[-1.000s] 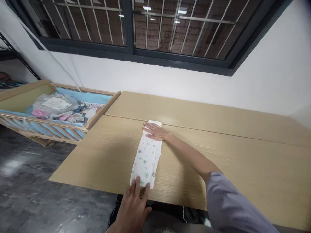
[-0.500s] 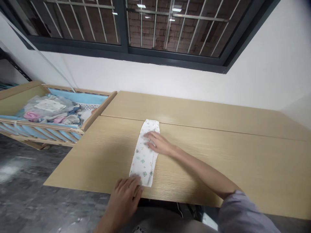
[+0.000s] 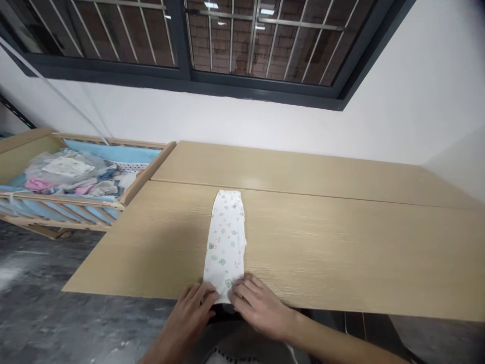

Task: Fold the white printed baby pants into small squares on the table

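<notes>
A pair of white baby pants [image 3: 226,237] with small printed figures lies folded lengthwise on the wooden table [image 3: 322,242]. The narrow end points toward the wall, and the wider end reaches the near table edge. At that end's left corner, my left hand [image 3: 193,308] has its fingers bent onto the fabric. Opposite it, my right hand [image 3: 261,306] pinches the right corner in the same way. The fingertips partly cover both corners of the cloth.
Left of the table stands a wooden crib [image 3: 147,174] with blue lining, holding a heap of clothes and a plastic bag [image 3: 38,164]. Behind the table are a white wall [image 3: 265,126] and a dark-framed window [image 3: 261,93]. The near table edge is close to my body.
My right hand has come back from the middle of the pants to their near right corner. The pants lie straighter and slightly closer to me. My left hand stays by the left corner.
</notes>
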Tool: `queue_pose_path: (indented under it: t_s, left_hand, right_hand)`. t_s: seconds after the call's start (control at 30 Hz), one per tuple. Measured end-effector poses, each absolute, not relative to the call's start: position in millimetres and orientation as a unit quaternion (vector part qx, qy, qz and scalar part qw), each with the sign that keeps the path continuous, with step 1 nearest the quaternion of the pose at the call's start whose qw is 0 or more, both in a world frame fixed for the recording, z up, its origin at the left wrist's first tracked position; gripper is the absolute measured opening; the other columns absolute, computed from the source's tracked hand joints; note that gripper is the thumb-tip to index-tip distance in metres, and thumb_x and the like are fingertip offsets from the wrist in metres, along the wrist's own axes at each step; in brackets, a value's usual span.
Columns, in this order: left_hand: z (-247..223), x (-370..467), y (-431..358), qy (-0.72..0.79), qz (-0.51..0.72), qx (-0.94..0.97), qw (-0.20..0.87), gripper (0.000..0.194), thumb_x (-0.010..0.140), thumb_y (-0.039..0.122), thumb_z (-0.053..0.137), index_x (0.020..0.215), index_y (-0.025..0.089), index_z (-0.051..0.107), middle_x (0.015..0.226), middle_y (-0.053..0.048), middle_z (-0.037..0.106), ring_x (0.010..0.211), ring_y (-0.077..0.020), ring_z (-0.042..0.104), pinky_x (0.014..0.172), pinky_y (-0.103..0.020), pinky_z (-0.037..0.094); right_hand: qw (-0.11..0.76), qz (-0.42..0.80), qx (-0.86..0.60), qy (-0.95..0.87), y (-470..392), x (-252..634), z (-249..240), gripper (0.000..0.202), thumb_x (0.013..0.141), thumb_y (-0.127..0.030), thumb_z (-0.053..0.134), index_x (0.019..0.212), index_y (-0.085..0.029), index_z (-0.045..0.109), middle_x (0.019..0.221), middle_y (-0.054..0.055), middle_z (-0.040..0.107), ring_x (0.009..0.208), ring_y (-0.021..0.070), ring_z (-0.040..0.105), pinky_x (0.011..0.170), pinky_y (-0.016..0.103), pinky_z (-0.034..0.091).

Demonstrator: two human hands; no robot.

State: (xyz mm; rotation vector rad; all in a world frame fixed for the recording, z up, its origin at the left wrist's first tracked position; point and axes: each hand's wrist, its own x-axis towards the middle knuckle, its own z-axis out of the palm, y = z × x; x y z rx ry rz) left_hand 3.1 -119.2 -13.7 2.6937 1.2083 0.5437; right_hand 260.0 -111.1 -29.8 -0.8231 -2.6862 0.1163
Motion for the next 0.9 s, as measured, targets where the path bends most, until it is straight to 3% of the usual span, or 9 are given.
queue_pose_path:
  t_s: [0.1,0.2,0.3,0.4,0.53,0.7,0.9]
  left_hand:
    - [-5.8,6.0,-121.9,0.367,0.196,0.906,0.081,0.037,0.086,-0.003,0.051,0.106,0.025,0.062,0.101,0.000,0.072,0.089,-0.0186,0.066,0.085,-0.033,0.052]
    - [8.3,7.8,-116.6,0.346,0.257,0.898,0.088,0.032,0.093,0.001,0.048,0.112,0.024,0.062,0.097,-0.001,0.072,0.086,-0.0162,0.066,0.087,-0.032,0.052]
    - [27.0,9.6,-100.8,0.355,0.310,0.876,0.099,0.029,0.097,0.008,0.052,0.121,0.022,0.060,0.097,-0.002,0.073,0.088,-0.0148,0.066,0.087,-0.029,0.053]
    - [44.7,14.7,-71.4,0.376,0.343,0.855,0.096,0.023,0.099,0.014,0.056,0.118,0.023,0.063,0.101,-0.002,0.074,0.094,-0.0146,0.068,0.087,-0.027,0.053]
    - [60.6,27.7,-9.9,0.426,0.364,0.822,0.102,0.019,0.102,0.024,0.050,0.108,0.022,0.068,0.104,-0.004,0.072,0.097,-0.0162,0.068,0.088,-0.028,0.053]
    - [63.9,47.0,80.8,0.550,0.253,0.787,0.121,0.024,0.100,0.025,0.049,0.110,0.020,0.071,0.115,-0.007,0.072,0.111,-0.0206,0.064,0.100,-0.033,0.048]
    - [39.3,68.3,150.5,0.595,0.164,0.778,0.118,0.024,0.096,0.019,0.053,0.111,0.019,0.071,0.118,-0.011,0.073,0.109,-0.0232,0.065,0.094,-0.033,0.049]
  right_hand:
    - [0.190,0.023,-0.303,-0.934,-123.1,260.2,-30.3,0.024,0.095,-0.009,0.053,0.117,-0.014,0.062,0.107,0.012,0.069,0.103,0.0257,0.062,0.096,0.043,0.049]
    - [0.224,0.074,-0.340,-0.910,-122.4,262.0,-9.1,0.015,0.096,-0.012,0.052,0.105,-0.017,0.062,0.095,0.009,0.068,0.093,0.0238,0.063,0.089,0.041,0.053]
    - [0.276,0.159,-0.365,-0.875,-107.7,265.6,21.7,0.014,0.099,-0.015,0.048,0.105,-0.018,0.059,0.091,0.007,0.067,0.086,0.0219,0.064,0.083,0.040,0.055]
    - [0.337,0.212,-0.363,-0.843,-77.8,268.7,47.9,0.016,0.101,-0.016,0.045,0.111,-0.019,0.057,0.095,0.008,0.065,0.088,0.0210,0.064,0.079,0.038,0.057]
    - [0.370,0.215,-0.390,-0.816,-13.4,268.4,63.5,0.017,0.101,-0.021,0.045,0.113,-0.021,0.057,0.108,0.009,0.063,0.103,0.0221,0.062,0.091,0.040,0.054]
    - [0.372,0.175,-0.455,-0.790,87.5,262.2,40.4,0.019,0.096,-0.023,0.049,0.109,-0.020,0.063,0.107,0.009,0.063,0.103,0.0239,0.060,0.094,0.040,0.050]
    - [0.330,0.171,-0.534,-0.760,160.3,256.5,-14.4,0.026,0.093,-0.014,0.046,0.107,-0.016,0.068,0.105,0.011,0.064,0.107,0.0235,0.058,0.101,0.039,0.046]
